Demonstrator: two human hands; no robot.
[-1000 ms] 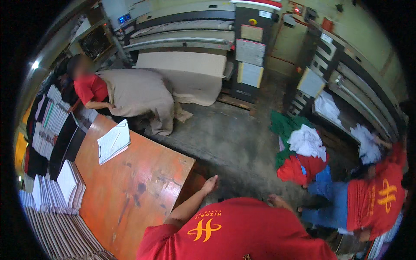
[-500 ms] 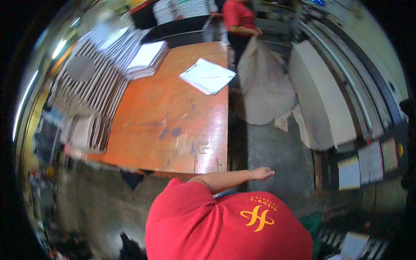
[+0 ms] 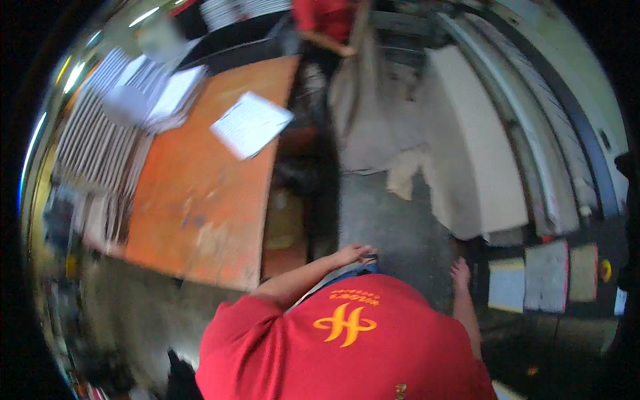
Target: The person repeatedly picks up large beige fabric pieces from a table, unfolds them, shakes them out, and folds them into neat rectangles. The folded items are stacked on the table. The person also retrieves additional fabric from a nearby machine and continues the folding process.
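My left hand (image 3: 355,254) is in front of my waist, beside the dark trousers, its fingers loosely stretched and nothing visible in it. Off to my right side hangs my right hand (image 3: 460,272); it is slightly blurred, its fingers loosely apart and holding nothing that I can see. Neither hand touches the orange-brown table (image 3: 200,180) on the left. A stack of white papers (image 3: 251,125) lies near that table's right edge.
Folded cloth stacks (image 3: 100,143) line the table's left side. Ahead, a person in red (image 3: 327,23) stands by a large beige cloth (image 3: 380,127). A long machine (image 3: 490,153) draped with pale fabric runs along the right, near hanging paper sheets (image 3: 545,277).
The view has shifted right and forward, so the table sits farther left. My right hand has come into view, and my left hand's fingers look looser. The person ahead has shifted with the cloth.
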